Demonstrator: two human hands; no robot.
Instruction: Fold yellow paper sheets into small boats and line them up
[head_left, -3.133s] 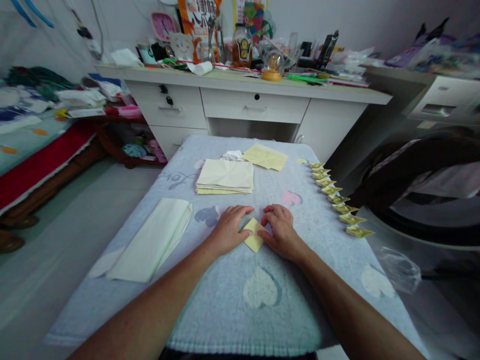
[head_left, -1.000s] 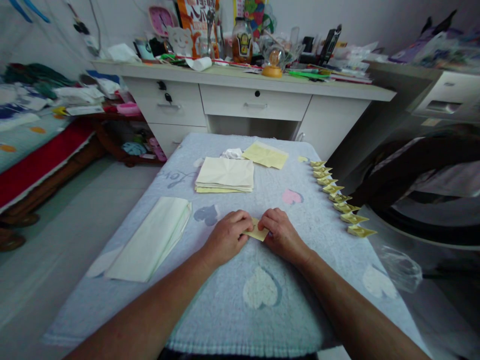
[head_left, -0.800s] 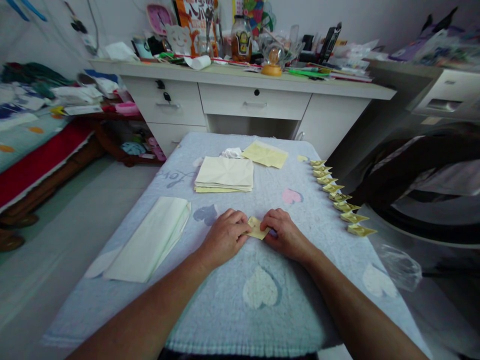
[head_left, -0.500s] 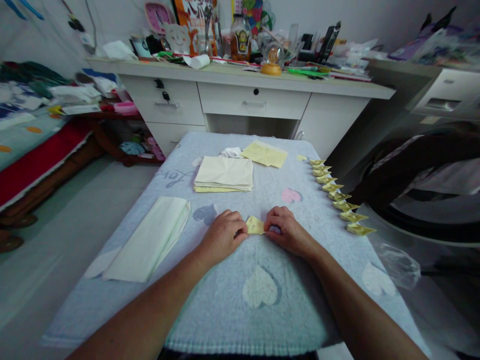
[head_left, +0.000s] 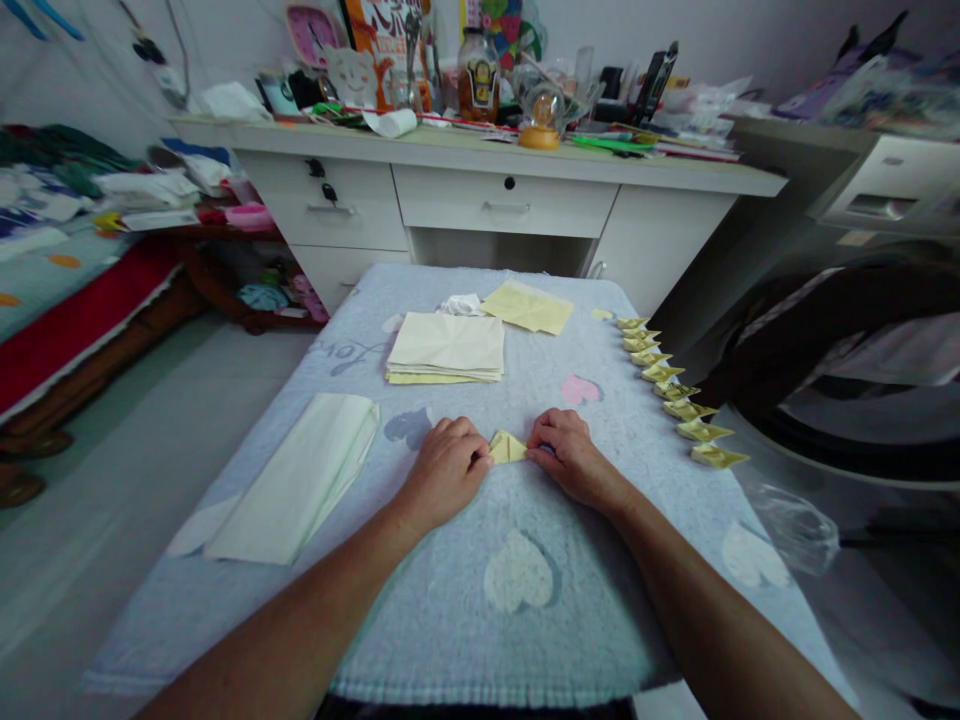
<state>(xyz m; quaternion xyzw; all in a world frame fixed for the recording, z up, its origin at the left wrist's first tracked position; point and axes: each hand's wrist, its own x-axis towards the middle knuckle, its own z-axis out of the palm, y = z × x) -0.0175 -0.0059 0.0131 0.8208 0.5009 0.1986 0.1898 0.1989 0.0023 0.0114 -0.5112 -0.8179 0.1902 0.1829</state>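
Note:
A small piece of folded yellow paper (head_left: 508,447) is stretched between my two hands, low over the cloth-covered table (head_left: 450,630). My left hand (head_left: 453,462) pinches its left end, and my right hand (head_left: 564,447) pinches its right end. The paper's middle rises to a blunt peak with a crease down it; both ends are hidden by my fingertips. Along the table's right edge runs a row of several folded yellow paper boats (head_left: 681,410). Beyond my left hand lies a stack of creased cream paper (head_left: 446,345).
Left of my forearm lies a folded pale green paper sheet (head_left: 292,480). A yellow sheet (head_left: 529,305) and a crumpled white tissue (head_left: 460,305) are at the back. Behind the table stands a white desk (head_left: 502,190) cluttered with jars. A washing machine (head_left: 892,200) is on the right.
The yellow paper between my fingers has gone from a flatter, squarish shape to a more pointed one with a visible crease. My hands have barely moved.

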